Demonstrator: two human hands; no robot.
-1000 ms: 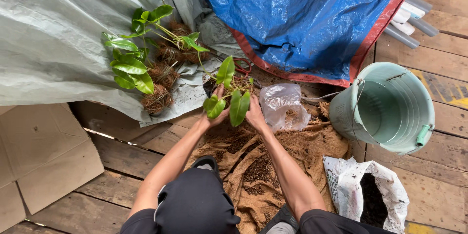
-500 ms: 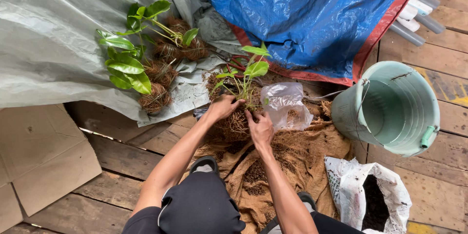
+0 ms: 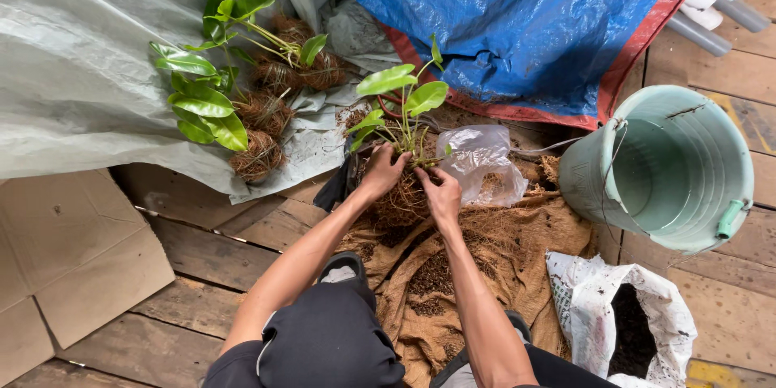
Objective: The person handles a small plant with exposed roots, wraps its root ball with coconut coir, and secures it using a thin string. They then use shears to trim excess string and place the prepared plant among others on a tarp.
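Head view: your left hand [image 3: 381, 174] and right hand [image 3: 441, 194] both cup the fibrous root ball [image 3: 402, 200] of a small leafy plant [image 3: 402, 93], just above centre of the frame, over the brown burlap cloth [image 3: 493, 250] spread on the plank floor [image 3: 202, 246]. Your fingers are curled closed around the ball from either side, holding it. In my judgement the ball is light, soft and crumbly, liable to shed loose fibre; the stems above it are thin and would snap if used as a handle. Keep the hold low, on the ball itself, with even pressure. A clear plastic bag [image 3: 481, 162] lies touching the ball to the right. Finished wrapped plants [image 3: 242, 113] rest on the grey sheet [image 3: 81, 73] at upper left. A green bucket [image 3: 671, 170] stands at right, an open white sack [image 3: 622, 323] at lower right.
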